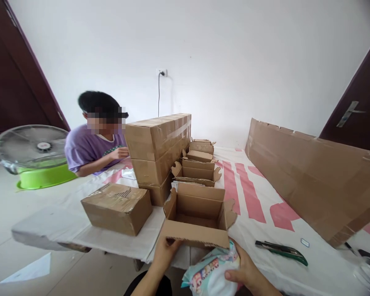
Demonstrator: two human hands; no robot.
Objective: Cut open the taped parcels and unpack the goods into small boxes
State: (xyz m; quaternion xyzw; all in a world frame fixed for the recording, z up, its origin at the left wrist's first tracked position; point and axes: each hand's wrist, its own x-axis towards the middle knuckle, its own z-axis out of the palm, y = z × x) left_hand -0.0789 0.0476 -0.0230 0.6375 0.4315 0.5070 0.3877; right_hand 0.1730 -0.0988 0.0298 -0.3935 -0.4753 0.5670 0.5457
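At the table's near edge sits an open cardboard box (200,234), its flaps spread and its inside bare. My left hand (166,251) is closed on the lower left of its front flap, with some fingertips hidden beneath the cardboard. My right hand (245,269) grips a soft teal plastic pack (211,271) with cartoon print and a white rounded area, possibly a pack of wipes. The pack is in front of the box, just below the flap's edge. A green box cutter (282,251) lies to the right of my right hand.
Taped boxes (158,142) form a stacked wall beside several open boxes (199,170). A closed box (117,207) lies left. A large cardboard sheet (311,176) stands right. Across the table sits a person in purple (89,148), near a fan (33,146) and green basin (46,176).
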